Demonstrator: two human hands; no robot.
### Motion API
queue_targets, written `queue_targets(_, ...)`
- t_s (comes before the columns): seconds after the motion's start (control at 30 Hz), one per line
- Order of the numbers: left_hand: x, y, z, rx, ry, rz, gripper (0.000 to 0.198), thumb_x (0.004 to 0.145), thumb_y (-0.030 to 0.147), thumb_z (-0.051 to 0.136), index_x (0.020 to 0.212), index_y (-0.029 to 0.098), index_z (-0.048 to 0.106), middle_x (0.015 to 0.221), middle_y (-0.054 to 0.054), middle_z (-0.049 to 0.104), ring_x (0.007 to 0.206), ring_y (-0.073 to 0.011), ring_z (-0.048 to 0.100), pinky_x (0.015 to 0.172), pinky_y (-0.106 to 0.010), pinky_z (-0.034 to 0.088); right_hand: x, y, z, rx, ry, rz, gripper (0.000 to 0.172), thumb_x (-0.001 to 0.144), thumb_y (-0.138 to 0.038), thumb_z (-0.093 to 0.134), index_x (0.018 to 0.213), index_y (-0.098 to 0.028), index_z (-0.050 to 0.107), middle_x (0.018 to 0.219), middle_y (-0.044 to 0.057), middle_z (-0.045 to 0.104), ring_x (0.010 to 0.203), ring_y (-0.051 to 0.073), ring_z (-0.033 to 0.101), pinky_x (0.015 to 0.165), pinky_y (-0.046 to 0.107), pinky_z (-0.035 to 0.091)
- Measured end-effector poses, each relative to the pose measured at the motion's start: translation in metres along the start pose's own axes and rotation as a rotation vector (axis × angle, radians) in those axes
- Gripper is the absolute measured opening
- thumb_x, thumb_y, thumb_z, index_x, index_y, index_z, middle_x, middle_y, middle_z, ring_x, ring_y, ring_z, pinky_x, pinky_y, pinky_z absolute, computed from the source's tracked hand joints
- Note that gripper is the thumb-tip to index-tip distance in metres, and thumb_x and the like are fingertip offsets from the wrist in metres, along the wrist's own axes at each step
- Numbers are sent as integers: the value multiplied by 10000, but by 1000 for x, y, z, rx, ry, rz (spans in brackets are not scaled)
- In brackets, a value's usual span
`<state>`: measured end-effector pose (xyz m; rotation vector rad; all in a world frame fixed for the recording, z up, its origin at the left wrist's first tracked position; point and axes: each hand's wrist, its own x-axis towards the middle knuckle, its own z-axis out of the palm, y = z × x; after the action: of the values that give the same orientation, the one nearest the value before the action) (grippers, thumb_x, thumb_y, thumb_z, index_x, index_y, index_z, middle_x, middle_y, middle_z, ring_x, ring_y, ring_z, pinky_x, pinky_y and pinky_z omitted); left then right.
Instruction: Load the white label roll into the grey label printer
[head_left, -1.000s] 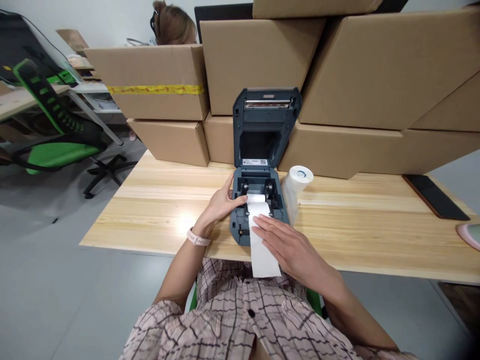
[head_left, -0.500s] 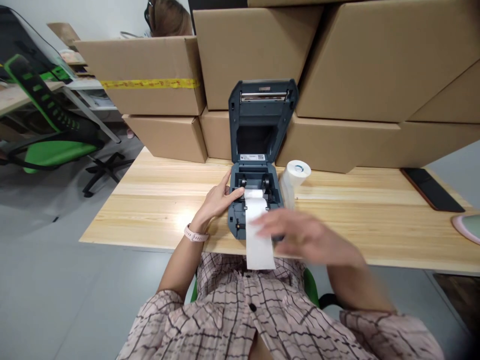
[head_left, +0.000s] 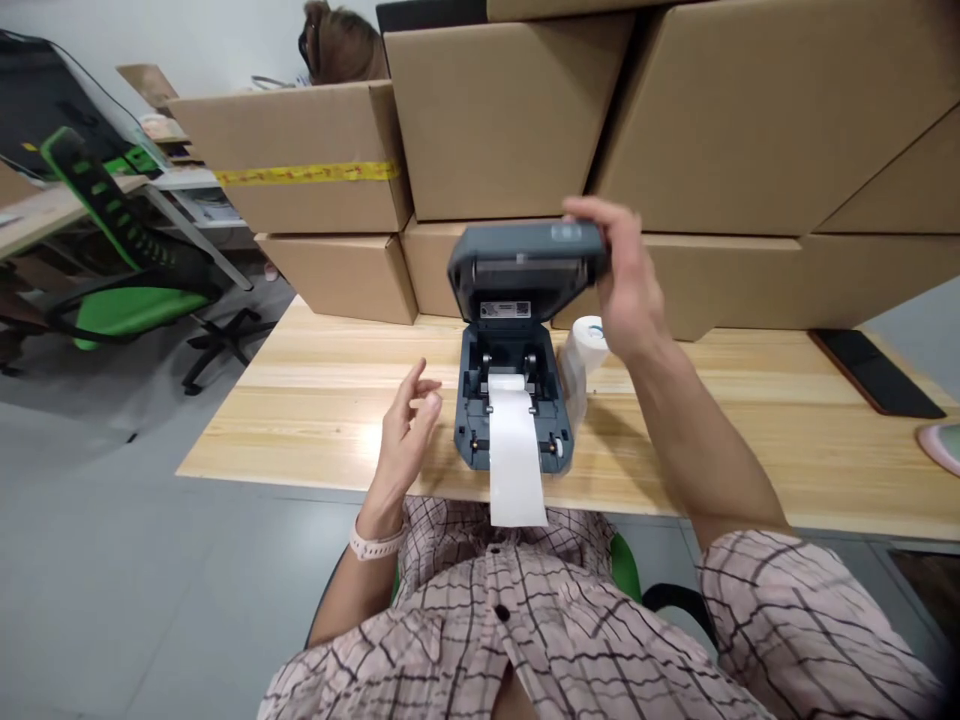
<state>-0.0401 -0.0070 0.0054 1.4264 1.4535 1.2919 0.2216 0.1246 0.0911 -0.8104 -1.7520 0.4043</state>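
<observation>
A dark grey label printer (head_left: 469, 400) stands on the wooden table, its lid (head_left: 525, 240) tilted partway down over the base. My right hand (head_left: 626, 280) grips the lid at its right front corner, fingers over the top. From inside the printer a strip of white label paper (head_left: 516, 460) runs forward and hangs past the table's front edge. My left hand (head_left: 409, 425) is apart from the printer, to its left, with fingers loosely spread and nothing in them. A roll of white labels (head_left: 589, 345) stands on the table beside the printer's right side, partly behind my right hand.
Stacked cardboard boxes (head_left: 510, 120) line the back of the wooden table (head_left: 300, 400). A dark phone (head_left: 876, 372) lies at the right, near a pink-rimmed object (head_left: 941, 445) at the edge. A green-and-black chair (head_left: 135, 300) stands at the left. Behind the boxes shows a person's head (head_left: 345, 45).
My right hand has moved up from the paper strip to the lid, which has swung forward and down. My left hand has let go of the printer's left side and drawn back.
</observation>
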Motion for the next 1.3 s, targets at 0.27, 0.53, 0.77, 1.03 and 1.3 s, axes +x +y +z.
queue_targets(0.27,-6,4,33,-244,-144,-23,903,911,656,621,1650,325,221,1736,-109,239,1610,-347,214,1286,-511,273,-157,-44,17,-268,-224,-83,477,1105,-436,254,1447,-295,555,1478,78,623,1461,282,496,1229,602,346)
queue_targets(0.53,-16,-1,46,-349,-138,-151,1007,872,545,733,1657,264,168,1692,-152,338,1536,-325,384,1251,-472,353,-163,-44,30,-231,-128,22,457,1090,-354,277,1447,-295,558,1437,69,662,1438,278,522,1235,592,334)
queue_targets(0.77,-28,-6,46,-217,-4,-19,744,915,515,682,1548,251,394,1575,-149,499,1404,-290,530,1151,-438,443,-168,-41,33,-217,-112,20,459,1079,-350,291,1448,-309,560,1447,51,654,1437,277,517,1248,600,306)
queue_targets(1.03,-90,-18,35,-328,-408,-461,654,939,696,481,598,163,647,494,-35,571,420,-123,490,449,-265,336,-165,-44,29,-187,-133,28,477,1093,-418,235,1437,-326,553,1432,48,658,1441,266,505,1256,600,272)
queue_targets(1.3,-70,11,37,-365,-612,-528,506,862,616,702,703,138,752,639,-69,725,470,-102,544,501,-237,423,-162,-48,24,-260,-194,26,495,1092,-442,224,1446,-312,546,1442,51,651,1416,270,514,1234,571,268)
